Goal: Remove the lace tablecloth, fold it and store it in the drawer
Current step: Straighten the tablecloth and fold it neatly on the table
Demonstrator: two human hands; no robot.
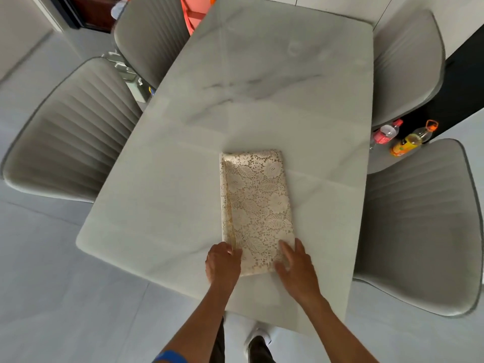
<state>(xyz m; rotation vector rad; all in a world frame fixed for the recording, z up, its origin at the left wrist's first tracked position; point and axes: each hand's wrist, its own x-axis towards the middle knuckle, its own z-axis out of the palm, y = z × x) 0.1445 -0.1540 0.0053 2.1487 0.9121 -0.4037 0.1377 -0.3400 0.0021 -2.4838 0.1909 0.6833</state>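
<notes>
On the near half of the marble table (262,100), toward 6 o'clock of its surface, the lace tablecloth (258,205) lies already off the top and folded into a long narrow rectangle, its long axis running from 12 to 6 o'clock. Layered edges show along its 9 o'clock side; the 3 o'clock side appears to be a clean fold.

The left hand (222,263) rests at the cloth's 7 o'clock corner, fingers curled and seemingly pinching the edge layers. The right hand (296,265) lies flat and spread on the 5 o'clock corner, pressing rather than gripping.

Assessment: the step in hand appears to be a further fold, near end carried toward 12 o'clock. To do it well, both near corners should be taken through all layers, lifted together and laid square on the far corners, then smoothed outward so the lace does not bunch. The loose 9 o'clock edges risk splaying if only the top layer is caught.

No drawer is in view. Grey chairs (70,132) stand at both long sides; two bottles (411,140) stand on the floor at 3 o'clock.
</notes>
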